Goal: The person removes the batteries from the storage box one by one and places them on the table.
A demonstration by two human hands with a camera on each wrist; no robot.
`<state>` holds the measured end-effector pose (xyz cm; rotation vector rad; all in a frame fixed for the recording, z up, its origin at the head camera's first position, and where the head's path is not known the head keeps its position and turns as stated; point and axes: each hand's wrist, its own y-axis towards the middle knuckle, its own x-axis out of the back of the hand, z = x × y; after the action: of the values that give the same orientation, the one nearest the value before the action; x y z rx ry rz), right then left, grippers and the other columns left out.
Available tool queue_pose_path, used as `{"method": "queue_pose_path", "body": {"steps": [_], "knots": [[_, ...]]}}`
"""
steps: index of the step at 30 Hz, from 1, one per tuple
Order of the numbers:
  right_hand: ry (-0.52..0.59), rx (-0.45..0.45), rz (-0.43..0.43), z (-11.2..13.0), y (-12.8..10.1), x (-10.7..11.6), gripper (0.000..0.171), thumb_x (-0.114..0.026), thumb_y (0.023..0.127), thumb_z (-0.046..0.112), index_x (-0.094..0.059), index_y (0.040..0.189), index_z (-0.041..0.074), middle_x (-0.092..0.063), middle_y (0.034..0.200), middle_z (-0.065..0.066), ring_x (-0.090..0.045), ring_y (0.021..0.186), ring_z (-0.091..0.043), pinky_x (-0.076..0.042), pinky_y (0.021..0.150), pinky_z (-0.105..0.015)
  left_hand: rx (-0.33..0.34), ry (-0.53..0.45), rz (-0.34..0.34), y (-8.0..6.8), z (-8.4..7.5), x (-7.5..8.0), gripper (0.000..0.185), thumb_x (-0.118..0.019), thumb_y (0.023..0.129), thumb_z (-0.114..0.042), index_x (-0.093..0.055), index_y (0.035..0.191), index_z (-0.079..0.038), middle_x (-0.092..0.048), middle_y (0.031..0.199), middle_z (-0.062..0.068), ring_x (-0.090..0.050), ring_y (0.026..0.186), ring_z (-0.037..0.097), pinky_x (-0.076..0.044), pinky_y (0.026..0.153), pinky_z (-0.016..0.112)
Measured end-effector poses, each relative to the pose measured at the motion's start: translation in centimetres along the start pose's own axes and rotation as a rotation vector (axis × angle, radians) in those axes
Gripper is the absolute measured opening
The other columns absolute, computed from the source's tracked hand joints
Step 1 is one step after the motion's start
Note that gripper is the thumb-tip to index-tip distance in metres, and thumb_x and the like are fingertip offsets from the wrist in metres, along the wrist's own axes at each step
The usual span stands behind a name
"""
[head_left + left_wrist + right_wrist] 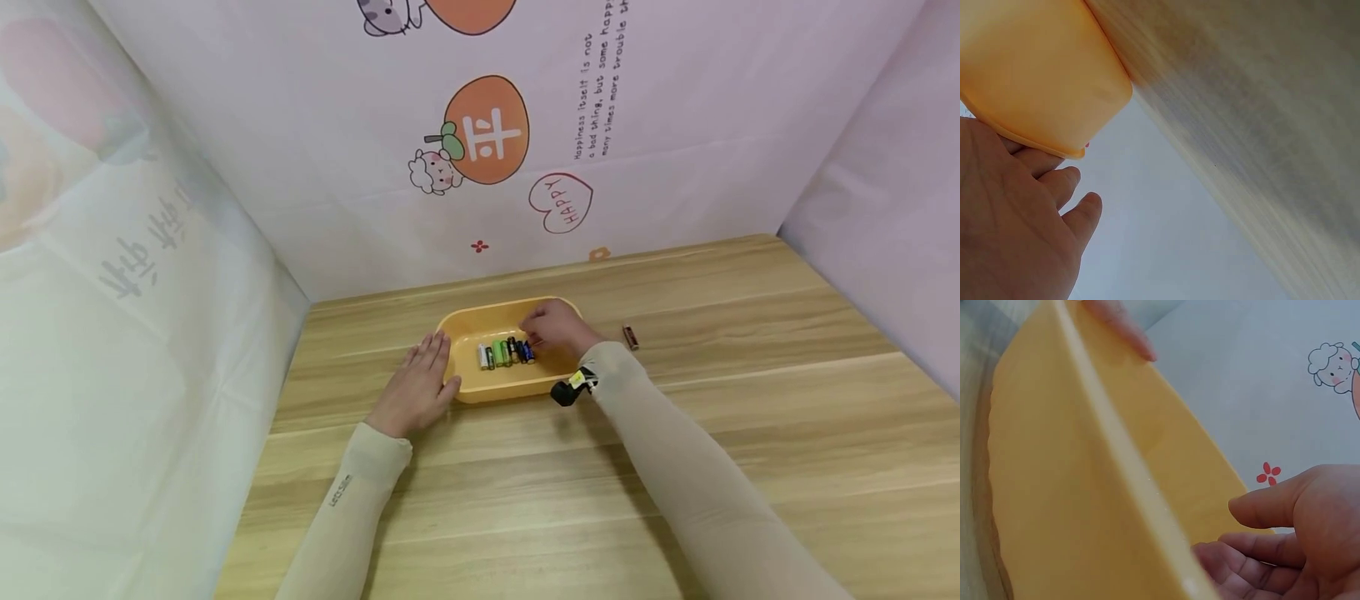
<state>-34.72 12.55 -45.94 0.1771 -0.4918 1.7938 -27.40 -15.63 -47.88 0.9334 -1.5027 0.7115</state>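
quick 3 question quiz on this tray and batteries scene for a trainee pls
1. True or false: the left hand rests flat against the shallow yellow plastic tray.
2. Which hand reaches into the tray over the row of small batteries?
3. Where does the lone dark battery lie: A in the tray, B on the wooden table right of the tray, C in a hand?

Key: 1 true. 2 the right hand. 3 B.
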Motion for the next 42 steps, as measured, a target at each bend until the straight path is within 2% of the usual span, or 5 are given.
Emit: {"method": "queue_pose_path", "body": {"steps": [16,23,30,34,42], "knots": [[-0.266,0.001,-0.052,0.4,0.9,-1.0,0.018,-0.066,0.091,0.016,-0.071,0.090,0.000,-0.066,0.081,-0.010,-0.064,0.071,-0.021,-0.057,0.062,-0.033,0.009,0.005,-0.016,-0.1,0.2,0.8,0.068,-0.033,0.104,-0.041,-0.009,0.155,-0.002,-0.004,0.161,0.010,-0.003,0.147,0.026,-0.006,0.117,0.041],[-0.439,0.026,-0.043,0.5,1.2,-1.2,0.029,-0.066,0.091,0.018,-0.063,0.064,0.007,-0.061,0.061,-0.005,-0.062,0.056,-0.020,-0.052,0.054,-0.030,0.019,0.013,-0.014,-0.2,0.2,1.3,0.068,-0.033,0.104,-0.041,-0.009,0.155,-0.002,-0.003,0.161,0.010,-0.003,0.147,0.025,-0.006,0.117,0.042],[-0.536,0.046,-0.036,0.7,1.4,-1.1,0.034,-0.065,0.090,0.016,-0.056,0.057,0.012,-0.053,0.053,-0.001,-0.052,0.049,-0.015,-0.045,0.054,-0.029,0.007,0.024,-0.018,-0.2,0.2,1.5,0.068,-0.033,0.104,-0.040,-0.009,0.154,-0.001,-0.004,0.161,0.011,-0.003,0.147,0.026,-0.008,0.117,0.043],[-0.566,0.075,-0.031,1.0,1.1,-0.9,0.039,-0.064,0.089,0.014,-0.048,0.053,0.014,-0.044,0.050,0.001,-0.044,0.046,-0.015,-0.042,0.056,-0.031,0.008,0.023,-0.025,-0.1,0.1,1.6,0.067,-0.033,0.105,-0.040,-0.009,0.155,-0.002,-0.004,0.161,0.011,-0.003,0.147,0.026,-0.007,0.117,0.043],[-0.564,0.049,-0.037,-0.4,0.4,-1.1,0.034,-0.062,0.087,0.009,-0.055,0.054,0.011,-0.050,0.049,-0.001,-0.047,0.045,-0.016,-0.041,0.049,-0.030,0.004,0.021,0.020,-0.4,-0.5,0.5,0.067,-0.032,0.105,-0.041,-0.008,0.154,-0.003,-0.004,0.161,0.010,-0.003,0.147,0.026,-0.007,0.117,0.043]]}}
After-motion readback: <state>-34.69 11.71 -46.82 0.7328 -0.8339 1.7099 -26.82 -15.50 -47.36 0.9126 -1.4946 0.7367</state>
